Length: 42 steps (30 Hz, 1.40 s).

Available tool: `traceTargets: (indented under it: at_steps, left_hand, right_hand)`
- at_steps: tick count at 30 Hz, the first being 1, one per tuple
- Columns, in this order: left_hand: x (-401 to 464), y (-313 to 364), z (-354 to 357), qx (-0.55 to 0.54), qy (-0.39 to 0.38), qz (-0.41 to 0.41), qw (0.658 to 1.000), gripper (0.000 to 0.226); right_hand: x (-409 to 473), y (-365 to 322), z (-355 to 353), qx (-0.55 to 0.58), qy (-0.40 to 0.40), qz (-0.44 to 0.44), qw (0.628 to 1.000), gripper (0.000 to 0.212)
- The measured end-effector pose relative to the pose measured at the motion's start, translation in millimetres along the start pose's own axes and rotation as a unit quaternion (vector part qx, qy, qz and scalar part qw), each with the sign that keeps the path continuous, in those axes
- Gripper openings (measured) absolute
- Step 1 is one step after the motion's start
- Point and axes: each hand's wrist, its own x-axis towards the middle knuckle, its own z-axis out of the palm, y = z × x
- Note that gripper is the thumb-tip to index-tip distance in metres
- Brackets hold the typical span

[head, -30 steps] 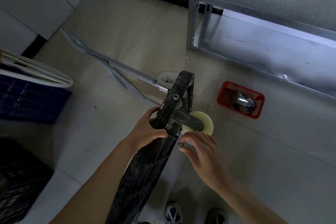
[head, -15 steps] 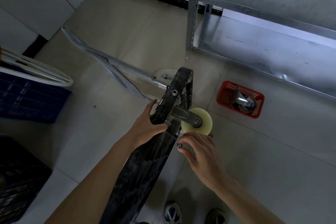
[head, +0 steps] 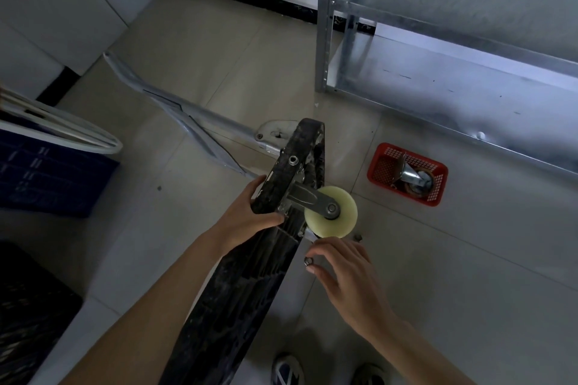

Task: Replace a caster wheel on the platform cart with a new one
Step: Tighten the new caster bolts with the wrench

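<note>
The black platform cart (head: pixel 237 297) stands tipped on its edge, underside to the right. A pale yellow caster wheel (head: pixel 339 223) in a grey metal fork sits on its underside near the top corner. My left hand (head: pixel 247 216) grips the cart's edge beside the caster plate. My right hand (head: pixel 341 269) is just below the wheel and pinches a small metal nut (head: pixel 309 260) at its fingertips. A bolt end with a nut (head: pixel 293 160) shows on the cart's rim higher up. Another caster (head: pixel 413 180) lies in a red basket (head: pixel 380 155) on the floor.
The cart's folded metal handle (head: pixel 187 114) lies across the tiled floor to the upper left. A metal shelving rack (head: pixel 438 78) fills the upper right. A dark blue crate (head: pixel 47 175) and a dark bin are on the left. My shoes (head: pixel 287 369) are at the bottom.
My right hand has drawn back slightly down from the wheel with the nut at its fingertips. The left hand's hold on the cart's edge is the same.
</note>
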Motion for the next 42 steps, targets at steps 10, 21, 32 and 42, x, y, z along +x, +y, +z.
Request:
traceTargets:
  at_steps: [10,21,32,42]
  left_hand:
    - [5.6,-5.6,-3.4,0.022,-0.007,-0.001,1.000,0.078]
    - [7.4,-10.7,-1.7,0.032,-0.002,-0.004,0.999,0.079]
    - [7.3,-10.4,-3.1,0.022,-0.006,0.005,1.000,0.087]
    - [11.6,-13.0,-11.4,0.059,-0.045,-0.009,0.997,0.100]
  right_hand:
    - [0.9,-2.7,17.2,0.007,-0.020,-0.014,1.000,0.014]
    - [0.9,-7.5,25.2,0.020,-0.015,-0.030,0.999,0.018]
    - [-3.6,3.8,13.5,-0.001,-0.015,-0.024,1.000,0.013]
    - [-0.6,-1.6,22.5,0.004,-0.024,-0.024,0.999,0.013]
